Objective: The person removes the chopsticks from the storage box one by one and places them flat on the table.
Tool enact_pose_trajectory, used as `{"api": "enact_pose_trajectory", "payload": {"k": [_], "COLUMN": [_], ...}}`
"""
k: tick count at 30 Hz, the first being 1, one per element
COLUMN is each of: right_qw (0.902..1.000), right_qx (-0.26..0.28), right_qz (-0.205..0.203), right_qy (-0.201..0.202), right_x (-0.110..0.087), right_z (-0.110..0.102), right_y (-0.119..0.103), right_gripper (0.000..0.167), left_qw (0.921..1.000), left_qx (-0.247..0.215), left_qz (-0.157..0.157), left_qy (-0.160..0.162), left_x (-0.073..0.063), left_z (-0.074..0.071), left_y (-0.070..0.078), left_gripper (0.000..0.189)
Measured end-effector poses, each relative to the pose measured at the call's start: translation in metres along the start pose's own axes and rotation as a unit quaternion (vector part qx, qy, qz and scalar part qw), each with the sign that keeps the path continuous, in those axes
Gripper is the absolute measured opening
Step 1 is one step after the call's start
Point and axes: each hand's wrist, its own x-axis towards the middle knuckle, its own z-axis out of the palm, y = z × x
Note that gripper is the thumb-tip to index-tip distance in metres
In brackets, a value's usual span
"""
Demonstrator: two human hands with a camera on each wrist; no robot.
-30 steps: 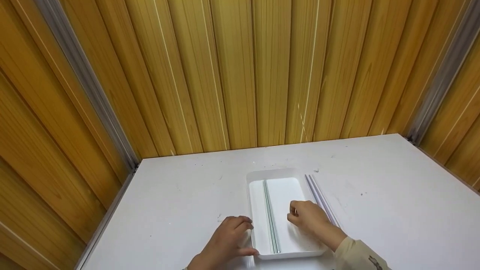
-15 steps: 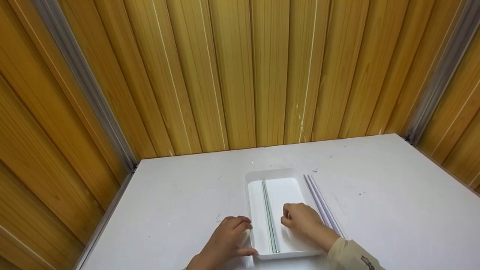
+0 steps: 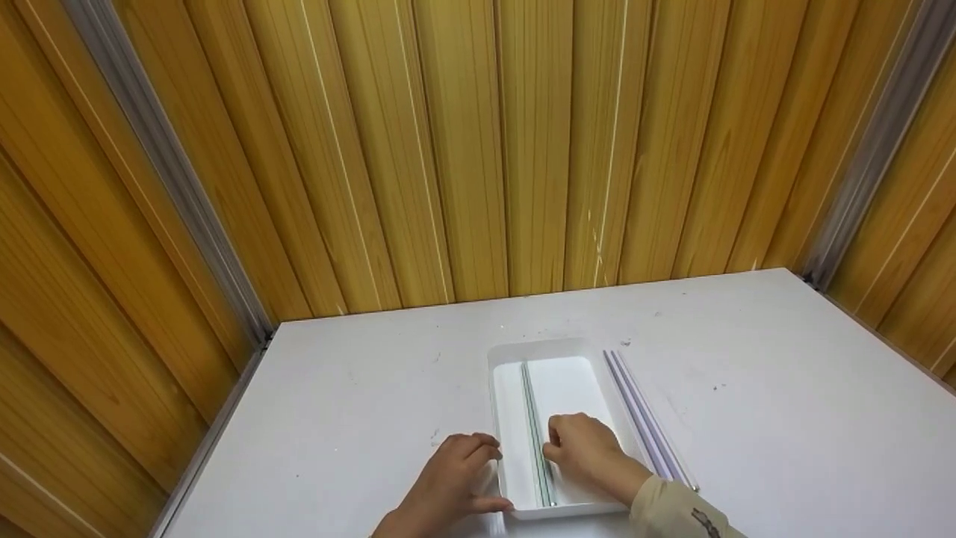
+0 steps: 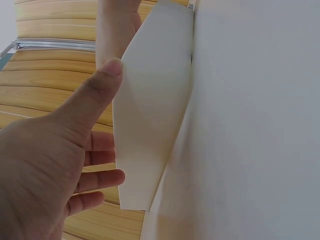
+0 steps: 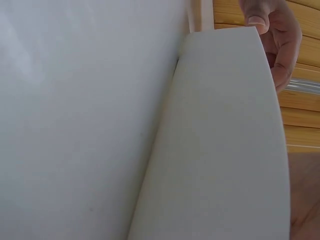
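Note:
A long white tray (image 3: 494, 418) lies lengthwise on the table. Thin green-tinted see-through rods (image 3: 532, 418) run along its left half. My left hand (image 3: 452, 482) braces the near left corner, its fingertips at the left rim and thumb at the near edge. The left wrist view shows that thumb against the tray wall (image 4: 150, 110), with the other fingers loosely spread. Inside the tray, my right hand (image 3: 586, 448) has curled fingers with thumb and index tips together right beside the green rods. Nothing shows between those tips. In the right wrist view the tray wall mostly hides this hand.
Purple and clear rods (image 3: 644, 418) lie side by side on the white table (image 3: 373, 388), along the tray's right side. Wood-patterned panels (image 3: 478, 149) rise behind the table's far edge, with grey metal posts (image 3: 187, 187) at the corners.
My right hand has moved left and slightly toward me inside the tray, up to the green rods. More of the purple and clear rods shows now. The left hand stays at the tray's corner.

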Motion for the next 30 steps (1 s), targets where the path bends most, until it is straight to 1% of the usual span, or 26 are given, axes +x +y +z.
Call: {"api": "enact_pose_trajectory", "payload": {"k": [3,7,12,22,30], "right_qw": [0.9999,0.9998,0.9997,0.9994,0.9978], "right_qx": [-0.002,-0.004,-0.004,-0.014,-0.040], "right_qz": [0.009,0.017,0.025,0.033,0.053], "right_qy": [-0.005,-0.006,-0.005,0.000,-0.001], "right_x": [0.001,0.002,0.003,0.006,0.009], "right_z": [0.005,0.009,0.010,0.012,0.014], "right_y": [-0.001,-0.001,-0.003,-0.005,-0.006], "right_gripper": [0.018,0.018,0.018,0.018,0.022], "left_qw": [1.0000,1.0000,1.0000,0.9997,0.9993], "left_qx": [-0.001,-0.001,0.000,0.000,-0.001], "left_qz": [0.001,0.006,0.006,-0.017,-0.026], "left_qy": [0.001,0.007,0.007,-0.017,-0.028], "left_x": [-0.001,-0.001,-0.001,0.000,0.001], "left_z": [0.000,0.002,0.001,-0.001,-0.001], "left_y": [0.000,0.000,0.000,0.001,0.001], "left_gripper": [0.053,0.053,0.052,0.052,0.053]}}
